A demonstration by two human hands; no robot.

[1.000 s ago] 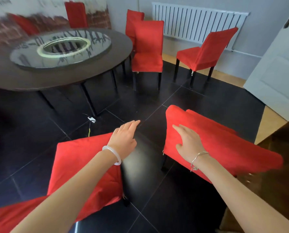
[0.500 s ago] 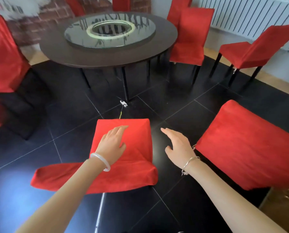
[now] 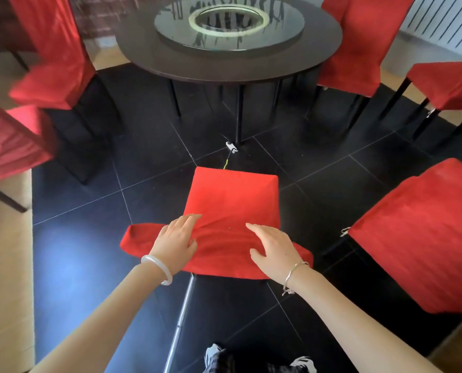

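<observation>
Fingers (image 3: 184,223) nearly flat, gripping nothing: your left hand (image 3: 174,238) and right hand (image 3: 272,246) rest on the backrest top of the red-covered chair (image 3: 232,195), which faces the round dining table (image 3: 224,65). Push now and the loose cover may slide under your palms instead.

Both hands, left hand (image 3: 176,241) and right hand (image 3: 273,248), rest flat on the red-covered chair (image 3: 232,200).

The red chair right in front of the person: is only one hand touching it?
No, the left hand and the right hand both rest on the top edge of the red chair.
</observation>
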